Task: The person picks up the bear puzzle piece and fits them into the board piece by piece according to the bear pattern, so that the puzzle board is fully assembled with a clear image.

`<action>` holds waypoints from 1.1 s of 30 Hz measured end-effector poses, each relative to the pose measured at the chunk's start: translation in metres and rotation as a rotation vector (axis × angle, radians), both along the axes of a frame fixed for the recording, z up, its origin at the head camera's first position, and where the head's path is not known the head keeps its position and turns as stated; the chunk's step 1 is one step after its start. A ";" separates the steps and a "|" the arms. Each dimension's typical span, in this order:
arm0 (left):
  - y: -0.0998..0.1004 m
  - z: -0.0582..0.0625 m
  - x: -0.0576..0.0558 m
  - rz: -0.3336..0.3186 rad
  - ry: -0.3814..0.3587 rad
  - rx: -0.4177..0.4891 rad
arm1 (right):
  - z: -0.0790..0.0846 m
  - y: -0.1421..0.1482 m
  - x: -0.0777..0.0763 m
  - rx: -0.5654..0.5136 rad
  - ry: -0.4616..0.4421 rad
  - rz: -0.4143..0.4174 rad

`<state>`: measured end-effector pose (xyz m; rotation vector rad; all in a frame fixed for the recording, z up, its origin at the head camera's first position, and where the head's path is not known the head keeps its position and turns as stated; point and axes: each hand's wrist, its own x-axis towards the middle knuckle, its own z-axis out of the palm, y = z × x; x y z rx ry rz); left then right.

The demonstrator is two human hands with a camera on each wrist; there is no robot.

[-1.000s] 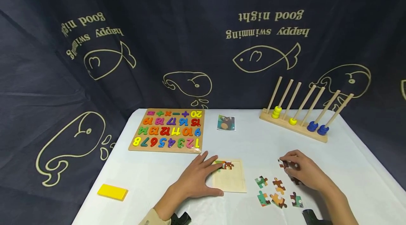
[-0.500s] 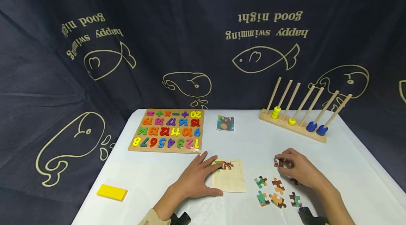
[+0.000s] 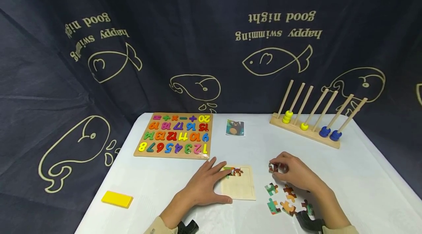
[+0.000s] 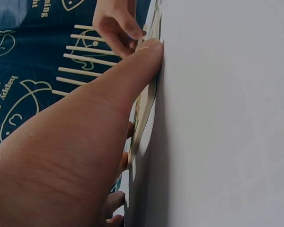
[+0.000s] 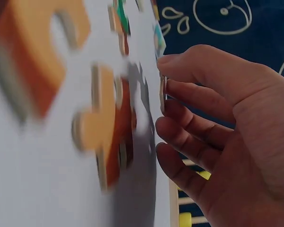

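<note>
A square wooden puzzle tray (image 3: 238, 189) lies mid-table, with a few joined pieces (image 3: 237, 172) along its far left edge. My left hand (image 3: 206, 184) rests at the tray's left side, fingers spread; its fingertips lie over the far corner and the thumb on the near left edge. Between thumb and fingers my right hand (image 3: 295, 171) pinches a dark brown jigsaw piece (image 3: 272, 167), held just above the table right of the tray. The right wrist view shows that piece (image 5: 163, 94) edge-on. Several loose jigsaw pieces (image 3: 273, 206) lie below the right hand, some partly covered by its wrist.
A number board (image 3: 174, 136) lies at the back left, beside a bear picture card (image 3: 235, 127). At the back right stands a wooden bead rack (image 3: 304, 131) with tall pegs. A yellow block (image 3: 117, 199) sits front left. A dark curtain (image 3: 184, 36) hangs behind.
My right hand has moved left toward the tray, carrying the pinched jigsaw piece, and its wrist now covers some loose pieces. The left hand has stayed in place.
</note>
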<state>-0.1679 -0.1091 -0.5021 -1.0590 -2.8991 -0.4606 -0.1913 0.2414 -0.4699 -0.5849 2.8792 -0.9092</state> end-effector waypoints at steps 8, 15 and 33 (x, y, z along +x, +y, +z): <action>0.001 0.001 0.000 0.001 -0.015 -0.002 | -0.001 -0.025 -0.005 -0.045 0.044 0.114; 0.001 0.003 0.000 0.003 -0.022 -0.006 | 0.004 -0.051 -0.007 -0.043 0.058 0.154; 0.002 0.003 0.001 -0.001 -0.011 -0.012 | -0.003 -0.080 0.003 0.029 0.139 0.189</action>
